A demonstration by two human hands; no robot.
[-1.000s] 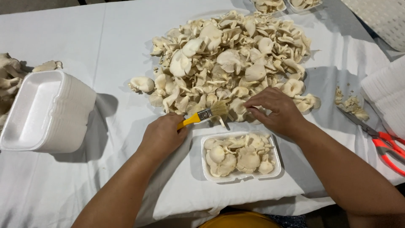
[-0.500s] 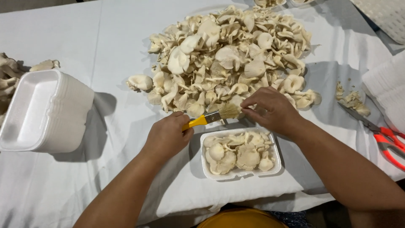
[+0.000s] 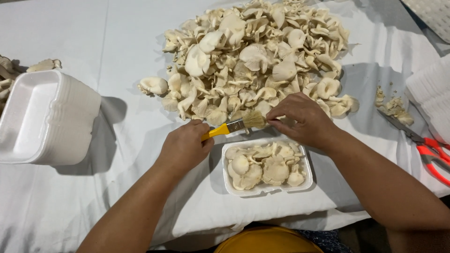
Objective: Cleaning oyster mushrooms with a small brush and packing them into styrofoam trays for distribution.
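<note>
One yellow-handled brush (image 3: 234,125), pale bristles, in the left hand (image 3: 185,147).

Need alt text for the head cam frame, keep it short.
A person's left hand holds a yellow-handled brush, its bristles at the fingers of the right hand, above a white foam tray of mushrooms. Behind lies a large pile of pale mushrooms on a white tablecloth, with stacked foam trays at left and red-handled scissors at right.
</note>
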